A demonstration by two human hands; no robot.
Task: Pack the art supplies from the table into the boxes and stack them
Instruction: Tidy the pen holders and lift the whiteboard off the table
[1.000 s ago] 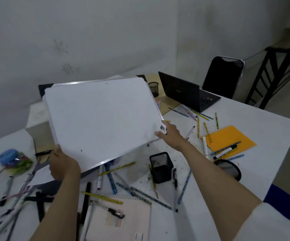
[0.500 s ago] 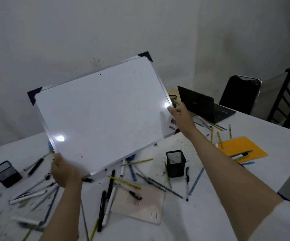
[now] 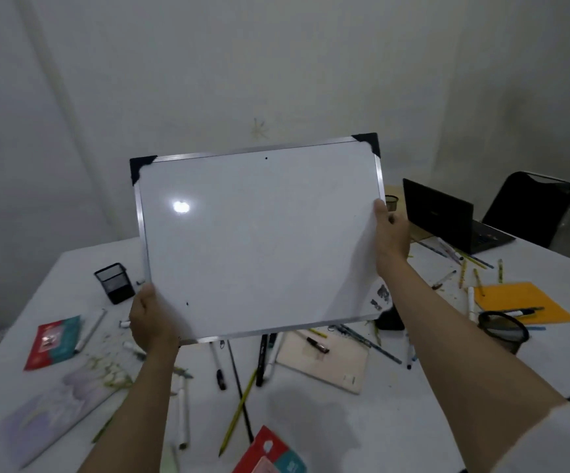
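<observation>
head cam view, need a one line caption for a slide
Both hands, left hand and right hand, hold a blank whiteboard upright above a table littered with pens.

Plain off-white walls point(image 3: 276, 63) meet in a corner at upper right, with faint star-shaped marks on the rear surface. A white table point(image 3: 362, 431) fills the lower view. A black chair point(image 3: 529, 206) with a metal frame stands at the far right edge. Lighting is dim and even
</observation>
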